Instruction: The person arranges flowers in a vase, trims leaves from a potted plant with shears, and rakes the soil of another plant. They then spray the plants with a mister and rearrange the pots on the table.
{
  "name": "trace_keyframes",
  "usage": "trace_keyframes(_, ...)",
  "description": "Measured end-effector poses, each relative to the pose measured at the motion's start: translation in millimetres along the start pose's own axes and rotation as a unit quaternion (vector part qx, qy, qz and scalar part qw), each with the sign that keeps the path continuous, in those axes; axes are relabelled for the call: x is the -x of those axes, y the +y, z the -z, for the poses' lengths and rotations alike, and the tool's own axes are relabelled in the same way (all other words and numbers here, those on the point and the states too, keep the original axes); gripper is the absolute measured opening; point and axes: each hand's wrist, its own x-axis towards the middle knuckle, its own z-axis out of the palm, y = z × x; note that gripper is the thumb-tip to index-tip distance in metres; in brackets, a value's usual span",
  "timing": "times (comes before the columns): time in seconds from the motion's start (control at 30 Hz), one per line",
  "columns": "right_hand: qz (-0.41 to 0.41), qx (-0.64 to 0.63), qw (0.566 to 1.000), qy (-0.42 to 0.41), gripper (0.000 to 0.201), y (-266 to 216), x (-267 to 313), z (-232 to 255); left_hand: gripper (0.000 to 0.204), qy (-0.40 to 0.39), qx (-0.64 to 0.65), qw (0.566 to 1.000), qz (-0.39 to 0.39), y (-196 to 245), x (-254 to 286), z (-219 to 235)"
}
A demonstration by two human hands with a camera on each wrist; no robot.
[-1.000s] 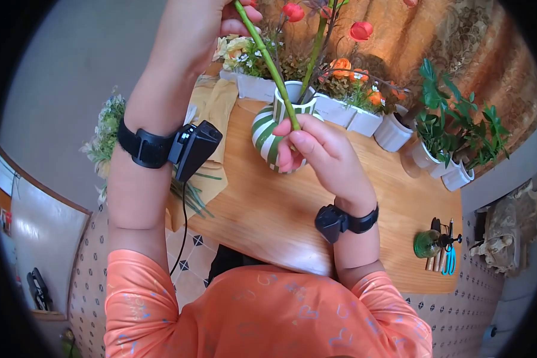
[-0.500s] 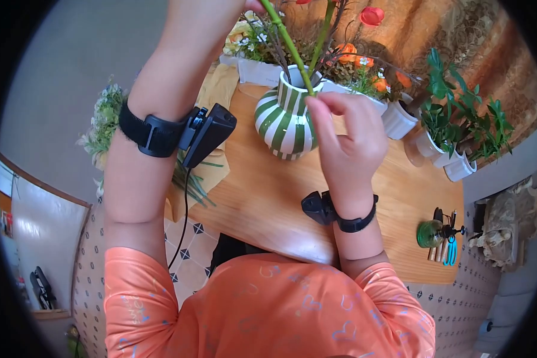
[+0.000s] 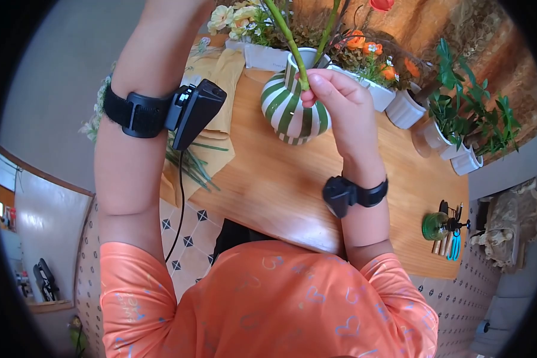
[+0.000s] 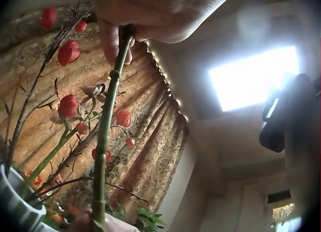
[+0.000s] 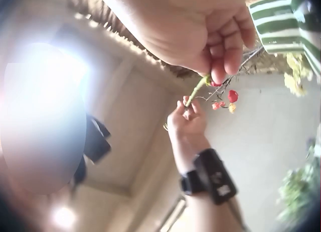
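A long green jointed stem (image 3: 289,39) slants in front of the striped vase. My right hand (image 3: 347,101) pinches its lower end between thumb and fingers, and that end overlaps the vase's neck in the head view. Higher up, my left hand (image 4: 168,13) grips the same stem (image 4: 103,141); the head view cuts this hand off at the top, but the right wrist view shows the left hand (image 5: 188,124) raised. The green-and-white vase (image 3: 280,104) stands on the wooden table, holding another green stem (image 3: 328,30) and dark twigs with red blooms (image 4: 68,52).
Behind the vase are white planters (image 3: 373,92) of orange flowers. Potted green plants (image 3: 444,116) line the right side. Cut stems (image 3: 197,170) lie on brown paper (image 3: 221,119) at left. A green spray bottle (image 3: 435,225) and turquoise scissors (image 3: 453,246) lie near the right edge.
My right hand has moved up and right in the head view, keeping hold of the stem's lower end. The left hand has left the top of that view. The vase appears higher in the view.
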Motion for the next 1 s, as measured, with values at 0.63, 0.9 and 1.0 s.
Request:
trace_keyframes(0.63, 0.409, 0.440, 0.769, 0.219, 0.015, -1.8, 1.9, -2.6, 0.016, 0.006, 0.132, 0.991, -0.019, -9.4, 5.1, -15.2)
trace_keyframes(0.9, 0.278, 0.532, 0.781, 0.172, 0.012, 9.8, 0.3, -13.4, 0.014, 0.017, 0.110, 0.992, -0.064, -6.5, 13.4, -19.2)
trace_keyframes(1.0, 0.253, 0.449, 0.852, 0.089, 0.019, 14.8, -2.5, -6.3, 0.014, -0.044, 0.189, 0.978, -0.082, -2.3, 26.3, -28.3)
